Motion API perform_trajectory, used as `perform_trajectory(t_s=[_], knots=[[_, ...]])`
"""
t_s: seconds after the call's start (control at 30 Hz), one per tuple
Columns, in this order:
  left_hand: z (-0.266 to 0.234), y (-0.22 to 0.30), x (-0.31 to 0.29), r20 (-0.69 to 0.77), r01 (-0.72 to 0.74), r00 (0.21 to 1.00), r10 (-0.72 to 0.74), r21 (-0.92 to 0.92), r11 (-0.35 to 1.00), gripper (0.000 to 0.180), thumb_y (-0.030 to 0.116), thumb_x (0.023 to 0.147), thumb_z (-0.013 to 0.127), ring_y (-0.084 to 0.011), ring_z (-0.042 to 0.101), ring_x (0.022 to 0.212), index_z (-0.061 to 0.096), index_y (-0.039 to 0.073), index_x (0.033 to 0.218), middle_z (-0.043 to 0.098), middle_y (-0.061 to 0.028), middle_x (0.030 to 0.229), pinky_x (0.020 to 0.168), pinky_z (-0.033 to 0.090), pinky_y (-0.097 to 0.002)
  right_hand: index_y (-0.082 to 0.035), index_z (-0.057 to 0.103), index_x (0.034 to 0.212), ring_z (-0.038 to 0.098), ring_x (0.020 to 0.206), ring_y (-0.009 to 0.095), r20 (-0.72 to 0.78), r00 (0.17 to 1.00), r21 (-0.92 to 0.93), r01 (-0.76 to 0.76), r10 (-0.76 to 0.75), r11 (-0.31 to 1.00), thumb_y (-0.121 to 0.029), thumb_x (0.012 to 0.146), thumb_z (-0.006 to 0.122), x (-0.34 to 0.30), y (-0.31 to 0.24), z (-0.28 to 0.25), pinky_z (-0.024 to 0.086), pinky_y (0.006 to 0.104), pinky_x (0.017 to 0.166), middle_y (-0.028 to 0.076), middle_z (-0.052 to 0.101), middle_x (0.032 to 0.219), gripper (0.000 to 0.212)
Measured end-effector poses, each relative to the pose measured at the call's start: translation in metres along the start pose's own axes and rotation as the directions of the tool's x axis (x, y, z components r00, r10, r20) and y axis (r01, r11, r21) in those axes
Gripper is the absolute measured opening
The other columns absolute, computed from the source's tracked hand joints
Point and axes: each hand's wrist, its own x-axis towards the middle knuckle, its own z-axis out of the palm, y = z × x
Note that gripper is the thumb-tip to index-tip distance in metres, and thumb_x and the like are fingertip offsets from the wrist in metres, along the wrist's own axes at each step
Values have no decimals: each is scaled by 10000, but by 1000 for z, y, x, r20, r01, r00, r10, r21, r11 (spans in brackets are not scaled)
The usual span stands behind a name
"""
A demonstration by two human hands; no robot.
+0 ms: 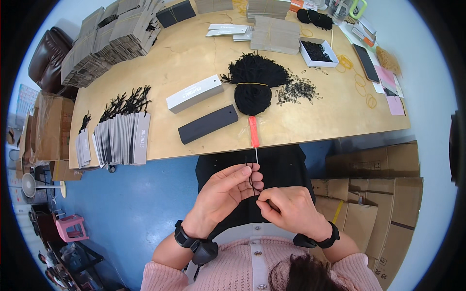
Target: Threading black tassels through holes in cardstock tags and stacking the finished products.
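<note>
My left hand (225,189) pinches a thin black cord (251,178) between thumb and fingers, just off the near table edge. Close beside it, my right hand (291,207) is closed, thumb against forefinger, at the cord's lower end. A red-handled tool (254,132) lies at the table edge, its thin metal shaft reaching out to my left fingertips. Whether the cord loops round the shaft is too fine to tell. Behind the tool sits a bundle of black cords (253,98) tied with a yellow band, and next to it a scatter of small dark metal clips (297,91).
A white tag stack (194,94) and a black tag stack (208,124) lie left of the bundle. Tags with cords attached (121,138) stand at the table's left. Farther off are grey card piles (109,41), a white box (318,53) and a phone (366,64). Cardboard (374,203) leans at right.
</note>
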Motion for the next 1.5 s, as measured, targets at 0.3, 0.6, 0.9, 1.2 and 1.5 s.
perform_trajectory(t_s=[0.3,0.6,0.9,1.2,1.5], knots=[[16,7,-13,-30,-133,984,177,542,830,206,118,963,684,-124,667,833,702,-45,1088,719,-75,908,793,544,-265,-52,679,1146,658,810,225,-88,993,55,-73,77,996,-104,799,808,23,8,-30,554,331,672,103,547,1090,374],[27,8,-24,-33,-101,986,166,673,733,185,87,969,667,-106,648,821,700,-55,1082,715,-68,889,788,534,-252,-33,683,1016,640,895,221,75,996,293,-68,48,954,-75,847,768,31,22,-30,547,327,754,94,541,1096,194],[26,-4,-11,2,-224,957,290,641,734,102,63,962,672,-89,629,813,680,-6,1037,683,-23,890,743,523,-240,-22,631,913,617,906,270,5,1000,69,-16,15,998,-42,830,742,31,16,-25,527,346,741,105,559,1045,140],[11,-9,-1,-56,-329,888,457,616,715,59,30,923,704,-57,567,728,684,11,976,660,-13,845,643,456,-210,-43,627,998,607,983,344,-353,925,-366,-274,139,890,-84,869,675,62,88,-63,515,417,844,132,560,1108,143],[15,0,4,-149,-336,872,467,512,791,61,43,931,683,-91,516,664,671,1,973,629,-47,807,625,464,-272,-13,637,886,616,896,332,-369,897,-345,-376,244,860,-51,841,687,71,156,-92,517,420,757,131,591,951,77]])
